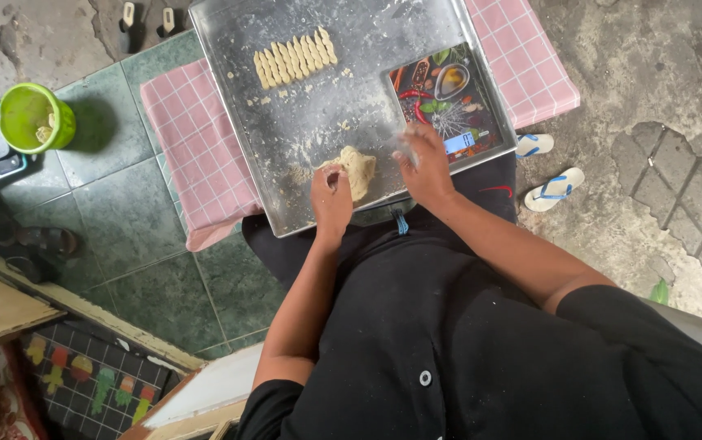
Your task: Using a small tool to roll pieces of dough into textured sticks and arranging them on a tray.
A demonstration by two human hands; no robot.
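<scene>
A round bright green plastic bucket (35, 116) is standing on the dark green floor tiles (123, 212) at the left. A pair of white sandals with blue straps (548, 175) is lying on the rough grey concrete (653, 98) to the right. A pink checked cloth (200, 155) is spreading across the tiles, and brown sandals (37, 244) are resting near the left edge.

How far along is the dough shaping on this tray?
Done: a row of shaped dough pieces lies at the far side of the metal tray. In hand: the left hand rests on the dough lump; the right hand is beside the kitchen scale. Left: that whole lump remains unshaped.
</scene>
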